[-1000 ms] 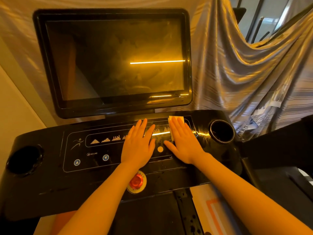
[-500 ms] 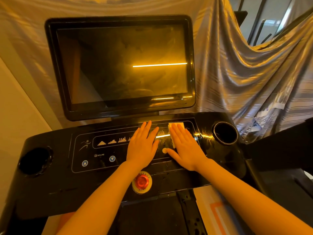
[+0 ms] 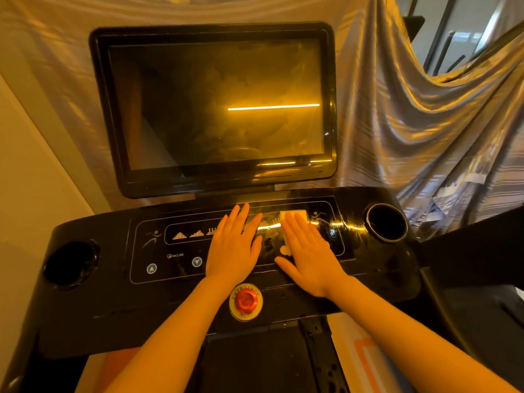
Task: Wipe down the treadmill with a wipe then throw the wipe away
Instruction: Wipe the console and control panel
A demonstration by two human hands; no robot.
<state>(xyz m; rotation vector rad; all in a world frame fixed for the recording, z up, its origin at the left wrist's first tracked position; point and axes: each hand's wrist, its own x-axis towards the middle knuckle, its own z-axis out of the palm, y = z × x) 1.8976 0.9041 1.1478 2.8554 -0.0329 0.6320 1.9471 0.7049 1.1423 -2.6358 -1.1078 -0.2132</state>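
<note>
The red emergency stop button (image 3: 245, 300) sits nearest me. Beyond it my left hand (image 3: 232, 248) lies flat and released on the treadmill console (image 3: 113, 302), while my right hand (image 3: 310, 258) presses the white wipe (image 3: 293, 215) down with straight fingers below the dark screen (image 3: 215, 106).

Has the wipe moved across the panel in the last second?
Yes. The wipe, under the right hand, slid left, away from the right cup holder.

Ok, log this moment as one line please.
right hand flat, pressing white folded wipe | left hand flat on glossy black treadmill console | wiping underway
</note>
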